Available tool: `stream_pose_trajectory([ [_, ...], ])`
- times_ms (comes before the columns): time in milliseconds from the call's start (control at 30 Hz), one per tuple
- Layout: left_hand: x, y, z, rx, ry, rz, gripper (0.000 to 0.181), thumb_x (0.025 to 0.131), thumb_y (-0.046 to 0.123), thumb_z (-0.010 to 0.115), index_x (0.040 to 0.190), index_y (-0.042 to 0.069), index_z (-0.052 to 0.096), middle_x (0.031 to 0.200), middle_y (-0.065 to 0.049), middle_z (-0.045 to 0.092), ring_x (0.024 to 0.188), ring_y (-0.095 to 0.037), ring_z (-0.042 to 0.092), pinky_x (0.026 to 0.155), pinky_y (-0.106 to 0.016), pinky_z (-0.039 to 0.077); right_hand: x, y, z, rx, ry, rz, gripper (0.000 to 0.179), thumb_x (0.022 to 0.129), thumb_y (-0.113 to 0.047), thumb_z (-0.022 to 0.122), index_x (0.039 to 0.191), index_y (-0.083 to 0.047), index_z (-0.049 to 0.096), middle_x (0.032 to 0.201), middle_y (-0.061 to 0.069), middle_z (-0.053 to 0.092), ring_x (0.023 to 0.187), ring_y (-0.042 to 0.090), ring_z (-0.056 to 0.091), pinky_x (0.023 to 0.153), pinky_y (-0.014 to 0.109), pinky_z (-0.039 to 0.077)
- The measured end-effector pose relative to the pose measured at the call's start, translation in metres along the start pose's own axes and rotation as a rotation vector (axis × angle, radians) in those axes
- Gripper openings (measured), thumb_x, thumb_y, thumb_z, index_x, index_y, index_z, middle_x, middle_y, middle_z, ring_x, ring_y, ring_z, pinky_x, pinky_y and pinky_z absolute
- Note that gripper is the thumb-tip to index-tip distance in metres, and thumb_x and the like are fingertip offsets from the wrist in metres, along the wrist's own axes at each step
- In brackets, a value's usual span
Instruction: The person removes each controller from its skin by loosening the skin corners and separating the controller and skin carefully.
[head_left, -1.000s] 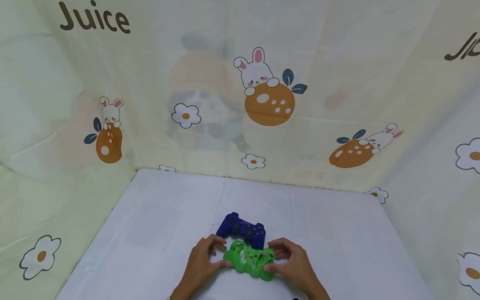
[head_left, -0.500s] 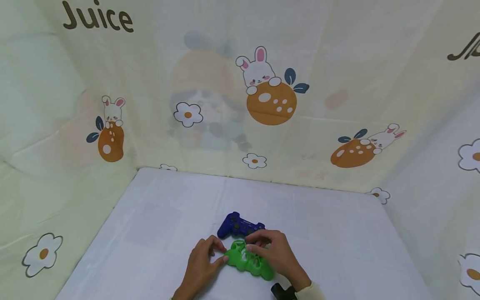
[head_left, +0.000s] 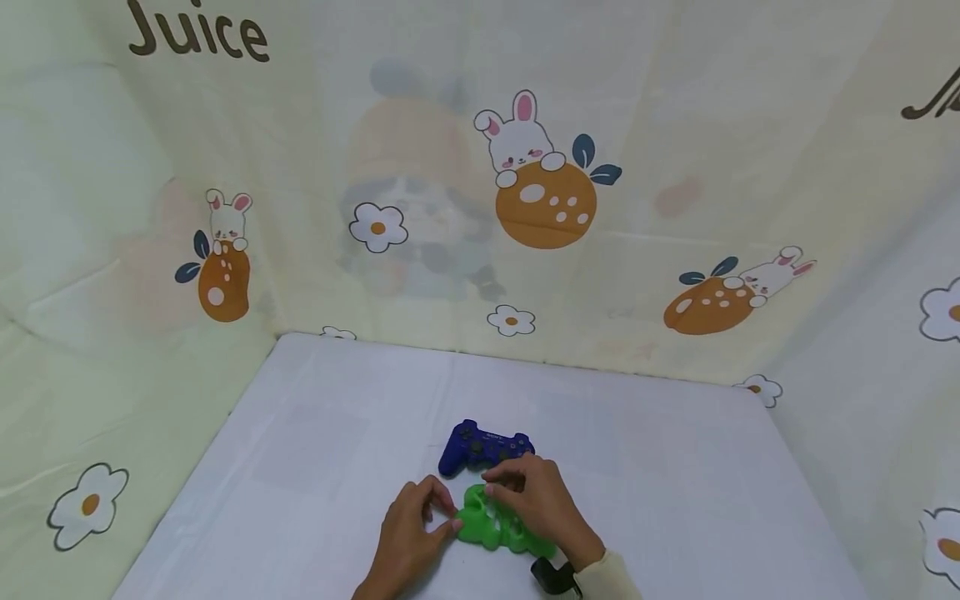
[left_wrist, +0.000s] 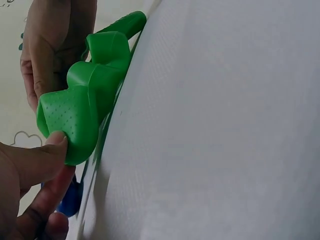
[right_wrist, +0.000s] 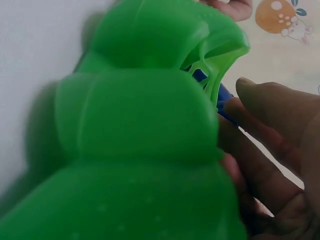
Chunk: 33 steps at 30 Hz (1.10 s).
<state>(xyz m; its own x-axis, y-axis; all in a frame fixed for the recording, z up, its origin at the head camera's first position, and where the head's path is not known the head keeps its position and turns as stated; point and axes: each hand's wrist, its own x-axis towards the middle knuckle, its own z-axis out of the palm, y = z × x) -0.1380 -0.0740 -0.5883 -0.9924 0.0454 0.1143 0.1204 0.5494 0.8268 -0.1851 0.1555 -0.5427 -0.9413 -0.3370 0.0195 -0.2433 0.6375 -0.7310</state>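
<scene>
A green silicone controller cover (head_left: pixel 474 527) with cut-out holes lies near the front of the white table. At its left end my left hand (head_left: pixel 411 532) pinches the edge; in the left wrist view the thumb (left_wrist: pixel 56 142) presses on the dotted grip. My right hand (head_left: pixel 546 502) reaches over the cover's right part and hides some of it. The right wrist view shows the right thumb (right_wrist: pixel 270 102) apart from the cover, with other fingers behind its far side. Just beyond lies a blue game controller (head_left: pixel 480 448), its right grip partly hidden by the right hand.
White cloth covers the table (head_left: pixel 337 442). A pale printed curtain (head_left: pixel 420 150) with rabbits, oranges and flowers stands behind it and at both sides. A black wrist device (head_left: pixel 552 575) sits at the right sleeve (head_left: pixel 611 577).
My right hand has left the cover's right end and moved left to its far edge, between cover and controller. The left hand keeps its pinch. The view has shifted slightly.
</scene>
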Motion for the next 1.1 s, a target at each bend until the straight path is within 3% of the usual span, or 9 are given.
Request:
stream_pose_trajectory([
  [300,-0.003,0.005,-0.002,-0.004,-0.013,-0.021,0.034,0.080,0.022,0.093,0.092,0.032,0.063,0.086,0.006,0.057,0.076,-0.008,0.047,0.067,-0.023,0.037,0.001,-0.008,0.001,-0.019,-0.047,0.019,0.013,0.094,-0.024,0.081,0.106,-0.021,0.083,0.100,-0.006,0.080,0.068,0.002,0.056,0.060,0.024,0.047],
  [633,-0.008,0.004,-0.001,-0.014,-0.021,-0.031,0.032,0.081,0.023,0.091,0.093,0.032,0.062,0.088,0.008,0.057,0.077,-0.007,0.047,0.069,-0.023,0.037,0.001,-0.006,0.001,0.028,-0.057,0.021,0.010,0.093,-0.018,0.082,0.101,-0.023,0.083,0.093,-0.008,0.081,0.073,0.002,0.064,0.065,0.023,0.052],
  [800,-0.012,0.001,-0.001,-0.017,-0.022,-0.057,0.032,0.081,0.025,0.090,0.092,0.033,0.061,0.087,0.008,0.056,0.077,-0.006,0.046,0.069,-0.022,0.037,0.001,-0.001,0.002,0.050,-0.005,0.007,0.010,0.093,-0.018,0.083,0.100,-0.024,0.083,0.093,-0.008,0.080,0.075,0.000,0.065,0.067,0.022,0.053],
  [967,-0.018,0.001,-0.004,-0.003,-0.017,-0.090,0.031,0.081,0.029,0.090,0.092,0.031,0.060,0.086,0.009,0.057,0.076,-0.006,0.046,0.068,-0.022,0.036,0.002,-0.001,0.001,0.068,0.077,0.044,0.012,0.091,-0.018,0.084,0.099,-0.027,0.083,0.090,-0.011,0.078,0.071,0.003,0.060,0.064,0.023,0.051],
  [1100,-0.022,0.002,-0.006,0.022,0.003,-0.099,0.034,0.079,0.030,0.091,0.091,0.033,0.060,0.085,0.008,0.055,0.076,-0.006,0.045,0.068,-0.021,0.036,0.002,-0.002,-0.001,0.069,0.080,0.049,0.012,0.090,-0.019,0.085,0.100,-0.026,0.084,0.092,-0.010,0.079,0.070,0.004,0.060,0.063,0.022,0.050],
])
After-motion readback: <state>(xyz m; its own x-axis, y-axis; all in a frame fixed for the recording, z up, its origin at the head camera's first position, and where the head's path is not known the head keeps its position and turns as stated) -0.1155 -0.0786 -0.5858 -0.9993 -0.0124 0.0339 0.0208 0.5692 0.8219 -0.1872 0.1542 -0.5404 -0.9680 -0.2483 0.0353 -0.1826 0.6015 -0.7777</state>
